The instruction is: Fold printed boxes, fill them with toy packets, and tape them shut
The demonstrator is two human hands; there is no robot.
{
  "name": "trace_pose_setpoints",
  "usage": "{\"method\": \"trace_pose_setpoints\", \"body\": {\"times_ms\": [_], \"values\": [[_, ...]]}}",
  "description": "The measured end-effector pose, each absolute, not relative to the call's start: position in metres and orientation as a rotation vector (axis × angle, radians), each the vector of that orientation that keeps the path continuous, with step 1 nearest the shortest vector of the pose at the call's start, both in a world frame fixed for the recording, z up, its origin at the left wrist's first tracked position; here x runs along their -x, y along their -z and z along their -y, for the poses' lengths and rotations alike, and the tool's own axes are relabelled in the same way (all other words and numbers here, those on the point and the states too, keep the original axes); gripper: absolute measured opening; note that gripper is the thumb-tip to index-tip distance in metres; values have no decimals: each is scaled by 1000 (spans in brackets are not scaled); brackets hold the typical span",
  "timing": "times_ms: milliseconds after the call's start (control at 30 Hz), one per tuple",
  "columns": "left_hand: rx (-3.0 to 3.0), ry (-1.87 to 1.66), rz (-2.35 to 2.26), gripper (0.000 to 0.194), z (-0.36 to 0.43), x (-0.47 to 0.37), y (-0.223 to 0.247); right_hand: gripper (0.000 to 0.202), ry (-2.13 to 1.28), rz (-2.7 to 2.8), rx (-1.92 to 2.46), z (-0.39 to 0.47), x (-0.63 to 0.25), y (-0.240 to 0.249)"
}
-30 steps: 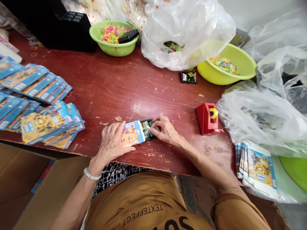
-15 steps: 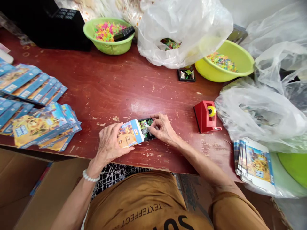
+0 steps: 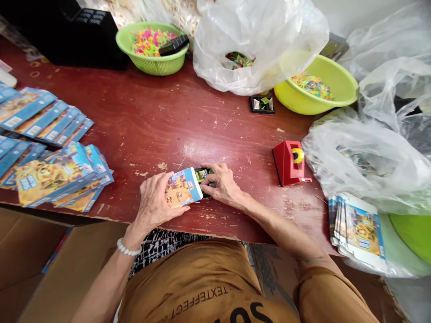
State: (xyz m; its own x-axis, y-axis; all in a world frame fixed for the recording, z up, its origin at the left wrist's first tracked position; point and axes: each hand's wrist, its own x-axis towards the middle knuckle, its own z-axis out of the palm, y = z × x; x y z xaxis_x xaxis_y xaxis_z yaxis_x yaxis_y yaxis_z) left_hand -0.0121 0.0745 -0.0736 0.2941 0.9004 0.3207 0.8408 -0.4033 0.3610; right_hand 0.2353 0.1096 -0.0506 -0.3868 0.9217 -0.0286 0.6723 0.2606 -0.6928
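Note:
Near the table's front edge, my left hand [image 3: 155, 200] grips a small printed cardboard box [image 3: 181, 188], fingers along its upper left and thumb below. A black tray [image 3: 201, 175] with small green items sticks out of the box's right end. My right hand [image 3: 218, 183] is closed around the tray's outer end, its fingers bent over the compartments and hiding much of them. The thumb and fingertips of this hand are close to the box opening.
Printed boxes [image 3: 54, 172] are stacked at left. A red tape dispenser [image 3: 288, 163] stands right of my hands, near flat boxes [image 3: 362, 229]. Behind are a green basket [image 3: 158, 65], a plastic bag [image 3: 215, 58], a yellow bowl [image 3: 310, 103] and another black tray [image 3: 261, 104].
My right hand has moved slightly left towards the box, and less of the black tray shows outside it. My left hand holds the box in nearly the same place.

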Motion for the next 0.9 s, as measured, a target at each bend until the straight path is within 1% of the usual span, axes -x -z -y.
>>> {"method": "trace_pose_setpoints", "body": {"times_ms": [100,233,400,467,533,633,733,900], "values": [[-2421,-739,-1650,100,-75,12,74,13,-925,2161,1398,-112,-240,49],[-2427,-736,-1652,100,-75,12,73,16,-987,1917,1332,-117,-256,53],[-2426,-757,-1647,99,-75,12,73,20,-1143,1695,1403,-114,-270,63],[-2431,-764,-1643,99,-75,12,73,16,-1059,1774,1392,-110,-269,63],[-2439,-762,-1639,100,-75,12,74,12,-877,1934,1367,-107,-264,60],[-2443,-753,-1642,100,-75,12,74,11,-700,2125,1381,-104,-254,54],[-2433,-752,-1652,100,-75,12,75,9,-689,2233,1421,-104,-244,50],[-2402,-754,-1662,99,-74,11,74,7,-823,2230,1406,-112,-239,52]]}}
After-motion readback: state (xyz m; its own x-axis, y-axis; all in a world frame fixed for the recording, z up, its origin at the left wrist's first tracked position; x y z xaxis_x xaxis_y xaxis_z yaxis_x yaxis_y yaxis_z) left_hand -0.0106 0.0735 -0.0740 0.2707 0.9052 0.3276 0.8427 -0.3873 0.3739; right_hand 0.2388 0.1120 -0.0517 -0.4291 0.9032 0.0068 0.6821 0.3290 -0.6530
